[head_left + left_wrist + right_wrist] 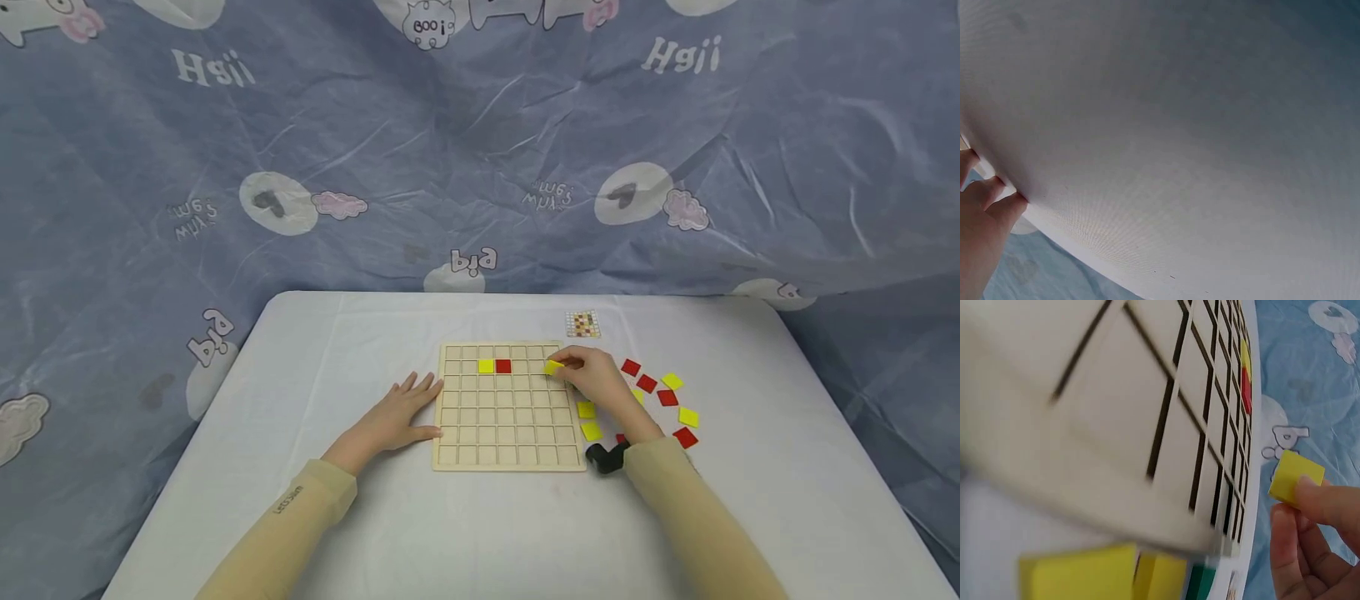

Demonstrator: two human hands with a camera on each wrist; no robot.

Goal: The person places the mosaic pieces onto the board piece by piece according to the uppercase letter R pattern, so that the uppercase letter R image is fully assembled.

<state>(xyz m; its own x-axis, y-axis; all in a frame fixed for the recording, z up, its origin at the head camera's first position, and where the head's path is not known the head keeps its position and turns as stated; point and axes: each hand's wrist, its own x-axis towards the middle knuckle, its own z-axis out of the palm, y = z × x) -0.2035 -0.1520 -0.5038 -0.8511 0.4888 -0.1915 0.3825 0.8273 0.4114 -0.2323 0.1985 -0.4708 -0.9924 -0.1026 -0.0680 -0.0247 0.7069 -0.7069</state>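
Note:
A wooden grid board (510, 467) lies on the white table. In its second row from the far edge sit a yellow tile (486, 367) and a red tile (503, 367), side by side. My right hand (592, 377) pinches another yellow square tile (1291, 475) between thumb and fingers, over the board's upper right part in the head view. The right wrist view shows that tile held up past the board's edge. My left hand (393, 417) lies with fingers spread, thumb and fingertips at the board's left edge; the left wrist view catches only its fingers (997, 203).
Loose red tiles (647, 383) and yellow tiles (688, 417) lie scattered right of the board, some beside its right edge. A small card with a coloured grid pattern (582, 324) lies beyond the board. A black device (606, 458) sits at my right wrist.

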